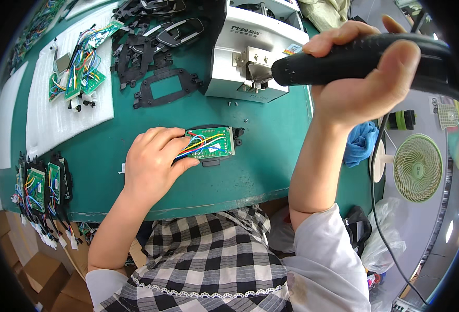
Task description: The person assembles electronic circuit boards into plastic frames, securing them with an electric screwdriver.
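My right hand point(357, 96) is wrapped round a black electric screwdriver point(315, 61), raised at the upper right. Its front end meets the metal outlet block point(258, 56) of a white screw feeder point(221, 65); whether it touches cannot be told. On the green table mat, my left hand point(154, 158) grips the left end of a green circuit board point(220, 139) between thumb and fingers. Red, yellow, white and blue wires point(201, 144) run across the board under the fingertips. A black plastic frame point(211, 163) shows from beneath the board.
Black plastic frames point(162, 88) are heaped beyond my left hand. Wired boards point(81, 73) lie on white foam point(42, 122); more assemblies point(37, 187) stand at the left edge. Loose screws point(233, 103) lie before the feeder. A blue cloth point(360, 143), green fan point(418, 167) and hanging cable point(373, 203) are right.
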The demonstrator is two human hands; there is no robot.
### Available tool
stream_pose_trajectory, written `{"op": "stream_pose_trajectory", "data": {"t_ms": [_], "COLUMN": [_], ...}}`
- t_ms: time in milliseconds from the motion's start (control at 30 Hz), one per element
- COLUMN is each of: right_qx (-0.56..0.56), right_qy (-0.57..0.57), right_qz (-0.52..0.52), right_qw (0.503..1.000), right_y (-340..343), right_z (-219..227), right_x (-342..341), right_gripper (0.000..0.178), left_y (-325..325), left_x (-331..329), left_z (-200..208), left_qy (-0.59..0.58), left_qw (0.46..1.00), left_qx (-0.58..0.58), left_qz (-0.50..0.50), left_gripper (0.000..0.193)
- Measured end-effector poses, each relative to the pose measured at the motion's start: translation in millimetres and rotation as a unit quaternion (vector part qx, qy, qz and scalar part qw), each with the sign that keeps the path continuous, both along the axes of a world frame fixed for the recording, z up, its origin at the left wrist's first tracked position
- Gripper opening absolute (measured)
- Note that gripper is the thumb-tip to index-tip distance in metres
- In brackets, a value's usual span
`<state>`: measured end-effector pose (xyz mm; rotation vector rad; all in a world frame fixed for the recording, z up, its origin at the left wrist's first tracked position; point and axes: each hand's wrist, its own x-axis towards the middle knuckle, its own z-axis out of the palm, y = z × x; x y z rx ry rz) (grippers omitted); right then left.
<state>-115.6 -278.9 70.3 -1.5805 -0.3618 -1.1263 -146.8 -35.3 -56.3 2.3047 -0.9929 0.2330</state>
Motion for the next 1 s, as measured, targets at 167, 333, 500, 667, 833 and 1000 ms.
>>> {"op": "stream_pose_trajectory", "data": {"t_ms": [167, 333, 500, 667, 833, 1000], "right_qx": [0.102, 0.031, 0.065, 0.051, 0.016, -0.022], "right_qy": [0.013, 0.061, 0.115, 0.101, 0.082, 0.054], "right_qz": [-0.064, 0.078, 0.154, 0.181, 0.18, 0.212], "right_qw": [0.993, 0.995, 0.979, 0.977, 0.98, 0.976], "right_y": [40.8, 21.3, 72.6, 91.4, 99.1, 110.2], "right_z": [-3.1, -11.8, -28.8, -52.0, -64.7, -59.1], "right_x": [2.6, -2.6, -11.6, 3.6, 9.8, 9.4], "right_gripper": [0.058, 0.068, 0.068, 0.054, 0.05, 0.039], "left_y": [0.8, 2.3, 3.2, 2.3, 5.5, 2.8], "left_x": [0.2, 0.4, 0.3, -0.7, 0.0, -1.4], "left_z": [-1.6, -3.8, -5.2, -1.1, -5.0, 2.5], "left_qy": [-0.006, -0.022, -0.027, -0.029, -0.033, -0.026], "left_qw": [1.0, 1.0, 1.0, 1.0, 0.999, 1.0], "left_qx": [0.001, -0.002, -0.005, -0.001, -0.005, -0.004], "left_qz": [0.001, -0.002, -0.002, -0.001, -0.008, 0.016], "left_gripper": [0.036, 0.038, 0.036, 0.033, 0.032, 0.034]}}
